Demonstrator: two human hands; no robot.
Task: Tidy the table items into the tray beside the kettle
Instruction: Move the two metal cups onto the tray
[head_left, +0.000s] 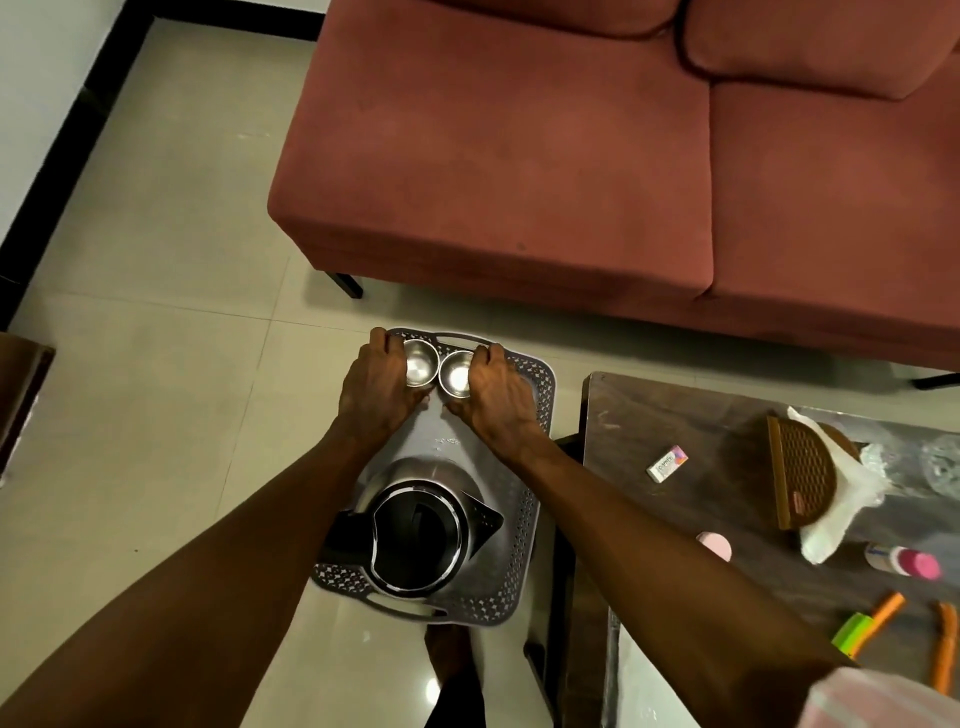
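Note:
A grey perforated tray (524, 540) sits below me, seemingly on a small stand over the floor. A steel kettle (421, 530) with a black lid stands at its near end. At the far end two small steel cups stand side by side. My left hand (376, 382) grips the left cup (420, 362). My right hand (498, 389) grips the right cup (457, 374). Both cups are upright and seem to rest on the tray.
A dark wooden table (727, 519) stands to the right with a small box (667, 463), a brown woven holder (802, 473) on white paper, a pink lid (716, 545), a pink-capped bottle (904, 561) and orange-handled tools (883, 618). A red sofa (571, 156) stands beyond the tray.

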